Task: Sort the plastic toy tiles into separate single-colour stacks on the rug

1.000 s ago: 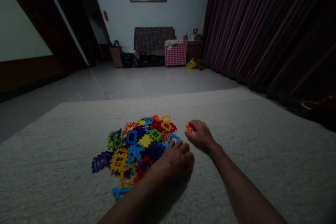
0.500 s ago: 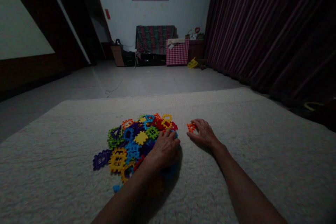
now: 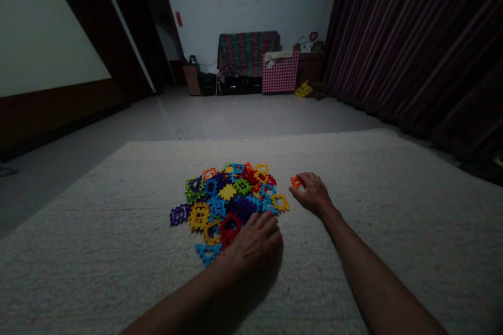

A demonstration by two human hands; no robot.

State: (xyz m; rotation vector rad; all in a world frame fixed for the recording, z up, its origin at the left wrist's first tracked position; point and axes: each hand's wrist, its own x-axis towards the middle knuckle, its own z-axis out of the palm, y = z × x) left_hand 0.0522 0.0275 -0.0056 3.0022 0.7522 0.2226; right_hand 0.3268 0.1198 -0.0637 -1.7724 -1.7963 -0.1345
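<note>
A loose heap of flat, notched plastic building blocks in several colours lies on the pale carpet. At its near right edge is my left hand, palm down, fingers a little apart and bent; the underside is hidden, and I see nothing held. Close by are a red block, a dark purple block and a yellow frame-shaped block. Right of the heap, my right hand pinches a small orange block between thumb and fingers. A yellow solid-centred block rests on top of the heap.
The carpet ends at a grey tiled floor. A dark pleated curtain hangs on the right. Along the far wall stand a cloth-covered object and a red-and-white checked cloth. A thin cable lies on the tiles.
My left hand has drawn back toward me off the heap, uncovering the dark purple, red and yellow blocks. My right hand keeps the orange block, slightly nearer the heap. The view has shifted.
</note>
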